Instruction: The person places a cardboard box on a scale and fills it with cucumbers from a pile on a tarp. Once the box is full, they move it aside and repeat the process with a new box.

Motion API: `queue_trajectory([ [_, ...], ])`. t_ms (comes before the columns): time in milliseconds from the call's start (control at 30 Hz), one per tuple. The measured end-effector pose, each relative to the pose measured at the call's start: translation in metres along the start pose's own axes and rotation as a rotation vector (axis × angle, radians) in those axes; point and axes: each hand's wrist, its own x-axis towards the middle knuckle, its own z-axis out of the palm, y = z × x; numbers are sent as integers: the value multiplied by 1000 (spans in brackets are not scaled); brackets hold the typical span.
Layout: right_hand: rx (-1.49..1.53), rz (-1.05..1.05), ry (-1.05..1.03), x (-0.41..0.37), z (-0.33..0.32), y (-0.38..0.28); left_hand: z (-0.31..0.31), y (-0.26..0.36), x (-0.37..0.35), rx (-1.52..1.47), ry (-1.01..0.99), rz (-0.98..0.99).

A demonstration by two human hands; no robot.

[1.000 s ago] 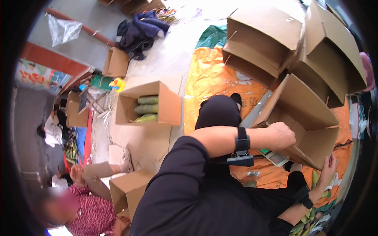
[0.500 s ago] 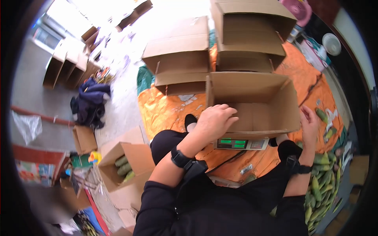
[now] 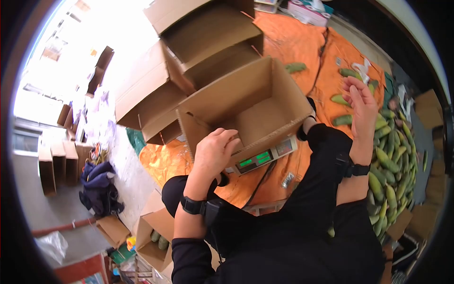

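An open cardboard box (image 3: 265, 111) sits tilted in view on a digital scale (image 3: 257, 160) with green lit displays, its inside bare. My left hand (image 3: 215, 150) lies over the near left rim of the box, fingers bent inward; its thumb is hidden. My right hand (image 3: 362, 106) is raised off the box, fingers loosely curled and apart, with nothing in it. Below and around that hand are long green-yellow vegetables like large cucumbers (image 3: 388, 161), heaped at the right, and several loose ones, such as a green one (image 3: 350, 73).
More open boxes (image 3: 213, 38) stand stacked beyond the scale. An orange tarp (image 3: 302, 52) covers the floor. At lower left, another box (image 3: 151, 241) holds some of the vegetables. Dark clothing (image 3: 99, 182) lies on the floor at left. A black cable (image 3: 260, 184) runs near the scale.
My view has turned toward the right, bringing more of the vegetable heap into sight. My right hand has moved away from the box's right side, up and toward the loose vegetables. My left hand stays at the rim.
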Motion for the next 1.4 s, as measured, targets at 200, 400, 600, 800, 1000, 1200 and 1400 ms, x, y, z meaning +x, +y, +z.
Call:
queue_trajectory([
  [200, -78, 79, 102, -7, -75, 43, 10, 6, 7, 15, -61, 24],
  [400, -830, 161, 103, -71, -153, 179, 16, 11, 16, -22, -92, 46],
  [600, -1151, 613, -387, -251, -193, 305, 19, 13, 24, -21, -107, 91],
  [800, -1210, 1004, -755, -294, -191, 251, 27, 2, 29, 6, -127, 166],
  [1000, -1166, 1226, -341, -281, -204, 241, 30, 0, 36, -47, -112, 25],
  [1200, -1550, 904, -412, -266, -206, 214, 20, 46, 40, 179, -135, 122],
  [1400, -1658, 904, -507, -279, -208, 224, 22, 47, 40, 163, -174, 69],
])
